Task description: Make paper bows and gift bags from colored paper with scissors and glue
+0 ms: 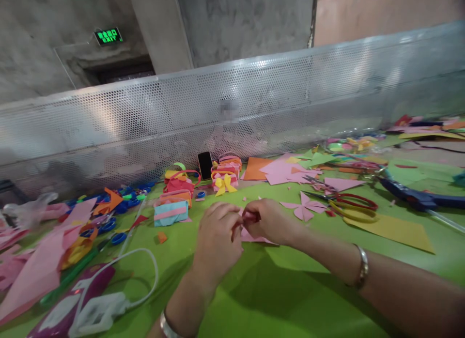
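Note:
A piece of pink paper lies low over the green table between my two hands. My right hand is closed, its thumb and fingers pinched on the paper. Against the paper's left side my left hand has its fingers curled and pressed together; they partly hide it. Just right of my hands rests a pink paper pinwheel shape. Beyond it lie scissors with red handles and scissors with yellow handles. Small folded paper bags, one light blue and one with a yellow bow, stand ahead.
A blue glue gun lies at the right, near a yellow sheet. Pink and orange sheets are spread at the back. A phone leans before the perforated metal screen. At left are a purple power strip and white cable.

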`<state>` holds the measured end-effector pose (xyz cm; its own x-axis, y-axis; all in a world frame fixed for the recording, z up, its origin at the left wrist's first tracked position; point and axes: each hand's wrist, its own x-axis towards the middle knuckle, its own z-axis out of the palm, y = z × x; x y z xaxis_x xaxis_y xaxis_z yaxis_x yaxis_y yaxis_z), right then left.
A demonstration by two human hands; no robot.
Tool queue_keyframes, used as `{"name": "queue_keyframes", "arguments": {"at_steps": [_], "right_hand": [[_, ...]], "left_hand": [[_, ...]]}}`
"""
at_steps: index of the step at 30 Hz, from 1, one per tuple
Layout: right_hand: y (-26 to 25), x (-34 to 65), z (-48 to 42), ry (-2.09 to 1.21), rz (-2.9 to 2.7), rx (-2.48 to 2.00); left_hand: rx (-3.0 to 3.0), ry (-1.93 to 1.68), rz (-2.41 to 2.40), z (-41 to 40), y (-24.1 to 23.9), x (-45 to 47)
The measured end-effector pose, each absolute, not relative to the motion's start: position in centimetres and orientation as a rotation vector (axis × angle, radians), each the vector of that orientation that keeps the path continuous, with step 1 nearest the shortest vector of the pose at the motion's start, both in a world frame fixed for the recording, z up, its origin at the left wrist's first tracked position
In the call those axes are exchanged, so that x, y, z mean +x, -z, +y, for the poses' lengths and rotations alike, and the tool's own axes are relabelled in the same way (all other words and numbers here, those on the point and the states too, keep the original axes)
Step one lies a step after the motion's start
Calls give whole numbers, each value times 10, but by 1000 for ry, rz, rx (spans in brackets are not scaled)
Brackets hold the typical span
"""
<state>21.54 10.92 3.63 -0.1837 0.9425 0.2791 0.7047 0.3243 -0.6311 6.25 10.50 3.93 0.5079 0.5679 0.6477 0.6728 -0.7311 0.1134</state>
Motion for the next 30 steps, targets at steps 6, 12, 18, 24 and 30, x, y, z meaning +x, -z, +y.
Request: {"name": "queue_keyframes", "arguments": {"at_steps": [6,12,18,24,30], "right_hand": [[-40,214,106,-430,-2028,-1435],[-42,215,105,-570,-2024,-1391],[-40,216,106,-828,-2016,-1282],[-40,218,106,-843,-1998,-1296],[-42,219,103,-1076,-1888,-1311]], "left_hand": [[-2650,1017,-1416,106,-41,64],[-2821,1373,-1765,107,-42,65],[-2821,1423,-1807,108,-45,64],[-2861,1414,-1848,109,-48,63],[-2875,1503,-1874,110,-44,61]]}}
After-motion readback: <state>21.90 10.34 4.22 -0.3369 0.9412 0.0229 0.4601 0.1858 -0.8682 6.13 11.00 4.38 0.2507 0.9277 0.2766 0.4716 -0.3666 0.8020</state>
